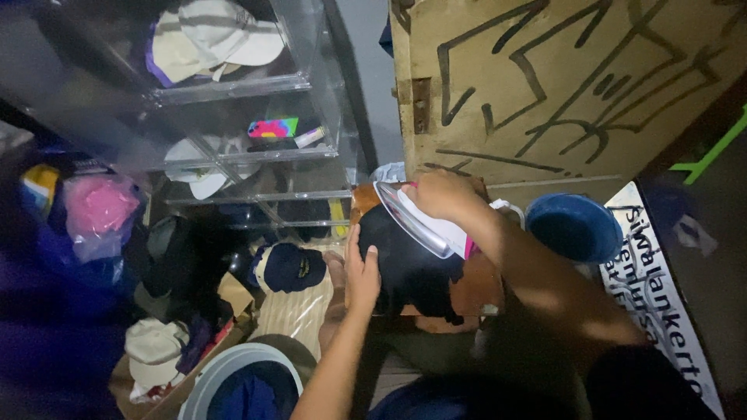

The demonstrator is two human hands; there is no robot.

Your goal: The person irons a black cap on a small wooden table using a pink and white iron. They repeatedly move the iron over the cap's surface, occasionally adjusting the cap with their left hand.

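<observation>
A white sign [661, 288] with dark lettering lies at the lower right, beside a blue bucket [574, 227]. A bright multicoloured card [273, 127] sits on a clear shelf [233, 87] at upper left, and a pink bag [99, 208] lies at far left. The right hand [440, 194] is closed around an iron [416, 222], pressing it on a black cap [408, 268] at the board's [476, 289] middle. The left hand [361, 272] lies flat and open on the cap's left edge. Caps and boxes crowd the floor on the left.
</observation>
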